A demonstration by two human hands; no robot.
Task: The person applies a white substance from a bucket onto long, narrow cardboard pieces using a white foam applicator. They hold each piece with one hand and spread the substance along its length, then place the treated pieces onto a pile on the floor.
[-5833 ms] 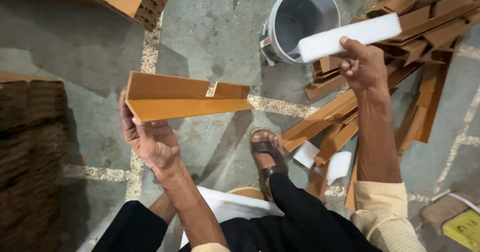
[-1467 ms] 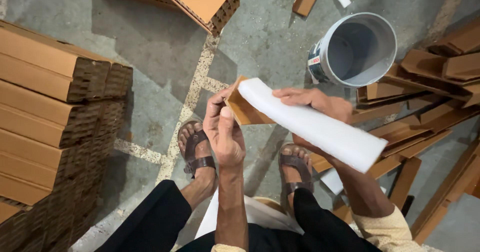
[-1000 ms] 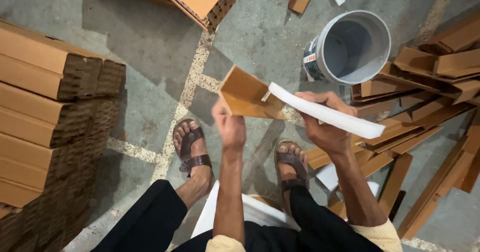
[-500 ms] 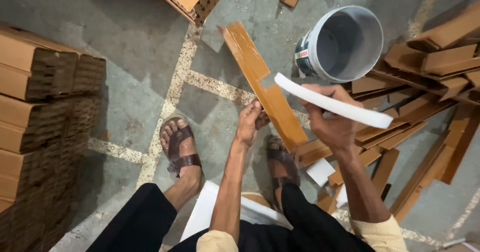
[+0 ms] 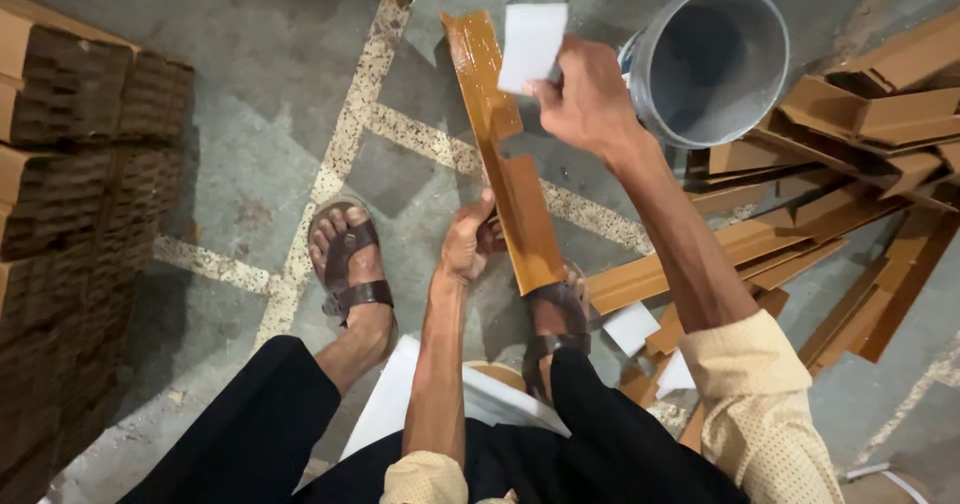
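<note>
My left hand point(image 5: 468, 245) grips the near end of a long brown cardboard angle strip point(image 5: 505, 154), which points away from me over the floor; its far part looks glossy and wet. My right hand point(image 5: 585, 94) is raised above the strip's far end and pinches a white strip of paper point(image 5: 530, 44), seen almost end-on. Both my sandalled feet point(image 5: 345, 264) rest on the concrete below.
A grey plastic bucket point(image 5: 705, 64) stands at the upper right. A loose heap of brown cardboard strips point(image 5: 850, 154) spreads along the right. Stacked cardboard bundles point(image 5: 70, 164) fill the left edge. White paper pieces point(image 5: 630, 326) lie by my right foot.
The brown strip has swung from lying across in front of me to pointing away. My right hand lifted the white strip higher, towards the bucket, turning it end-on.
</note>
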